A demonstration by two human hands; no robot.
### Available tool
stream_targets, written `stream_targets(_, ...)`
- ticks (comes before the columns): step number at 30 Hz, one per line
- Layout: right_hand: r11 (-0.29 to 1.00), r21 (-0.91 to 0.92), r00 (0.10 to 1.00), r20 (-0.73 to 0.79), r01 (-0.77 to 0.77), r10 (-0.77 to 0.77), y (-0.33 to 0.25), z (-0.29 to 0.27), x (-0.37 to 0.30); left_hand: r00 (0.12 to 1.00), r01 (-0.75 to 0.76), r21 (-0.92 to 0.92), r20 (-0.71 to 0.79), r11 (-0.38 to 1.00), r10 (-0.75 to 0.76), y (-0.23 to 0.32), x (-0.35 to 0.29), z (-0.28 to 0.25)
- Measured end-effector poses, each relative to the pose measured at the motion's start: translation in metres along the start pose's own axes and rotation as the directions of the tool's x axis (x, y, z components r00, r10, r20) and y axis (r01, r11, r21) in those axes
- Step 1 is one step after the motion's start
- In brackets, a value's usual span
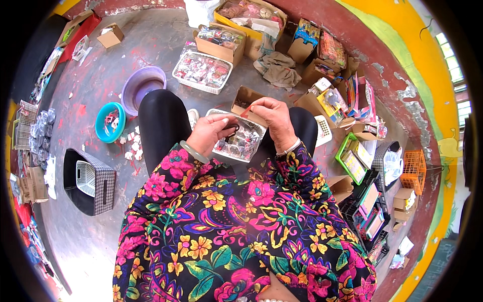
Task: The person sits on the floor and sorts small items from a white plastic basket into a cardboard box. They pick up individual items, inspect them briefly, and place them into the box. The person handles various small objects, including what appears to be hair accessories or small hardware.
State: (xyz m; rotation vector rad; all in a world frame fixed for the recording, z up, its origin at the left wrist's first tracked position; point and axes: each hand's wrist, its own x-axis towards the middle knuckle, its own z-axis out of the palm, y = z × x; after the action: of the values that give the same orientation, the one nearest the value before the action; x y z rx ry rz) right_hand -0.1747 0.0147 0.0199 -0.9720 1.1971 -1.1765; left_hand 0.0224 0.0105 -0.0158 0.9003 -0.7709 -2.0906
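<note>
On my lap stands a white plastic basket (217, 111) filled with small clear-wrapped packets (240, 146). My left hand (207, 133) is over its left side, with thumb and fingers closed on a dark loop (231, 130) that resembles a hair tie. Over the basket's right rim, my right hand (275, 120) pinches a thin red strip (245, 111) between thumb and forefinger. The two hands are a short way apart. Just beyond the basket is an open cardboard box (245, 96), partly hidden by my right hand.
Ahead on the floor sits a larger white basket of packets (203, 70). A purple basin (132, 90) and a turquoise basin (110, 122) stand left, near a checked bin (103, 189). Cartons, a green basket (347, 151) and black crates (365, 211) crowd the right along the wall.
</note>
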Motion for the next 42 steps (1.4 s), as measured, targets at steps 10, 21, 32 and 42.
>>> stream_targets(10, 0.960, 0.064, 0.936, -0.250, 0.272, -0.248, -0.023, -0.067, -0.012, 0.999, -0.048, -0.154, -0.010, 0.987, 0.047, 0.001, 0.006, -0.011)
stream_targets(21, 0.704, -0.694, 0.670, -0.596, -0.151, -0.443, 0.028, -0.235, -0.120, 1.000, -0.009, -0.101, 0.028, 0.995, 0.012, 0.005, 0.005, -0.004)
stream_targets(32, 0.455, -0.577, 0.632, -0.774, -0.678, -0.039, 0.150, -0.256, -0.166, 1.000, 0.022, -0.054, 0.010, 0.998, -0.022, 0.000, 0.008, 0.000)
stream_targets(42, 0.278, -0.702, 0.707, -0.700, -0.655, -0.102, 0.198, -0.279, -0.166, 1.000, 0.021, -0.054, 0.008, 0.998, -0.021, -0.003, 0.011, -0.003)
